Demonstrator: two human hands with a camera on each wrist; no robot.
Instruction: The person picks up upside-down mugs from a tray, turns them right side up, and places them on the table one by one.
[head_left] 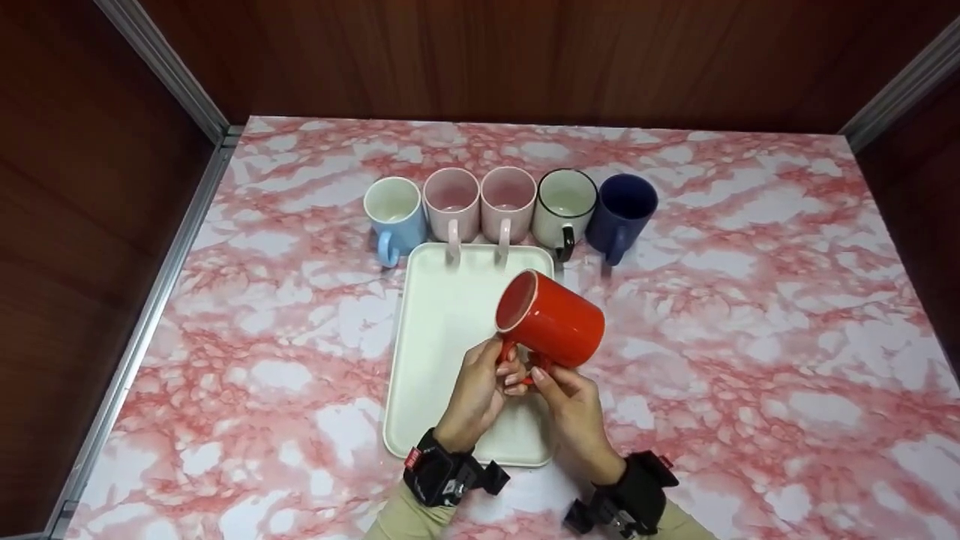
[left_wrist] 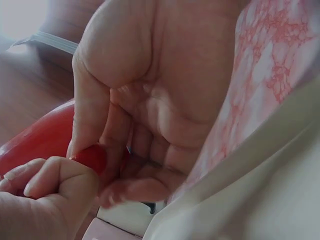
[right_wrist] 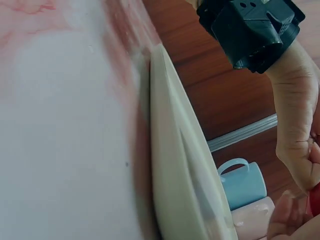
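Both my hands hold a red mug [head_left: 566, 322] over the cream tray [head_left: 435, 352], tipped on its side with its mouth toward the upper left. My left hand [head_left: 474, 397] pinches the mug's handle at the end nearer the rim. On the same handle, nearer the base, my right hand [head_left: 581, 416] has its thumb and fingers closed. In the left wrist view the red handle [left_wrist: 92, 159] shows between the fingertips of both hands. The right wrist view catches only a sliver of red mug at its right edge.
Behind the tray stands a row of upright mugs, handles toward me: light blue [head_left: 401, 234], two pink ones, a white mug [head_left: 551, 225] with black rim and handle, and dark blue [head_left: 611, 231]. Wood panels [head_left: 487, 60] close off the back and sides of the marbled table [head_left: 750, 337].
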